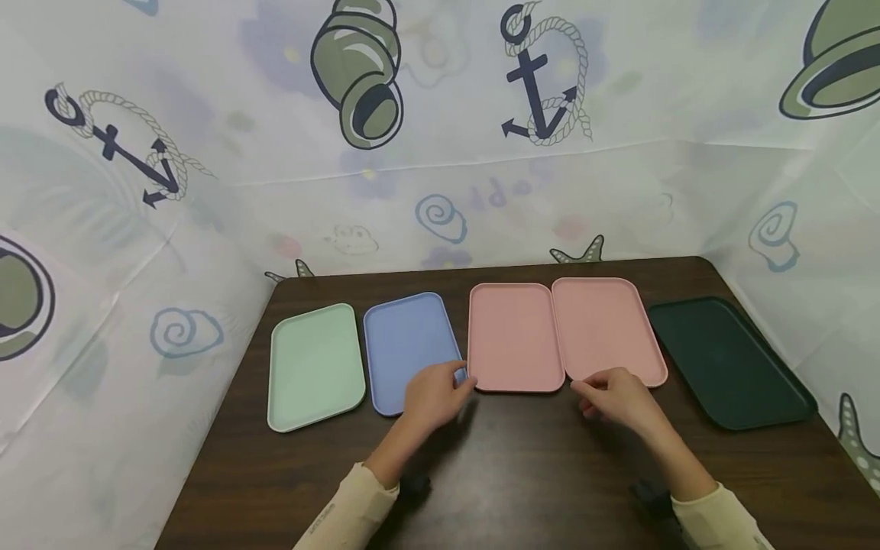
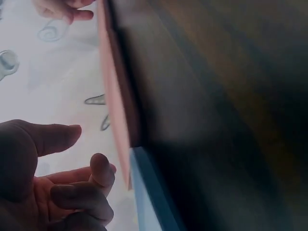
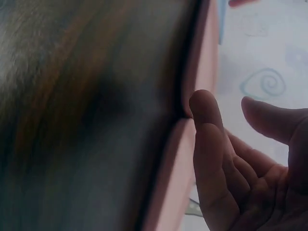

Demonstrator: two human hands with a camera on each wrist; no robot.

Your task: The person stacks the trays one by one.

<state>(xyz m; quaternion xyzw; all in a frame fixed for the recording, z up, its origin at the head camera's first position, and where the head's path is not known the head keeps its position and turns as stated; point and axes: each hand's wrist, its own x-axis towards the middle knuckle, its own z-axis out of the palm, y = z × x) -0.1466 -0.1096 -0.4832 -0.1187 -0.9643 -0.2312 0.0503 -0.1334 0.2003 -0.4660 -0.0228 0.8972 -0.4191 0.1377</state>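
Two pink trays lie side by side with edges meeting: the left pink tray (image 1: pixel 516 336) and the right pink tray (image 1: pixel 606 328). My left hand (image 1: pixel 436 393) hovers over the right side of the blue tray (image 1: pixel 407 344), fingertips close to the left pink tray's near corner. Its thumb and fingers (image 2: pixel 100 168) are loosely bent with a gap between them, holding nothing. Just in front of the seam between the pink trays is my right hand (image 1: pixel 619 397). In the right wrist view its fingers (image 3: pixel 209 154) overlap the pink edge, and the thumb stands apart from them.
A light green tray (image 1: pixel 316 367) lies at the far left, and a dark green tray (image 1: pixel 729 363) sits slanted at the right. All rest on a dark wooden table (image 1: pixel 522 473). Behind and beside it hangs a white printed cloth (image 1: pixel 440 160).
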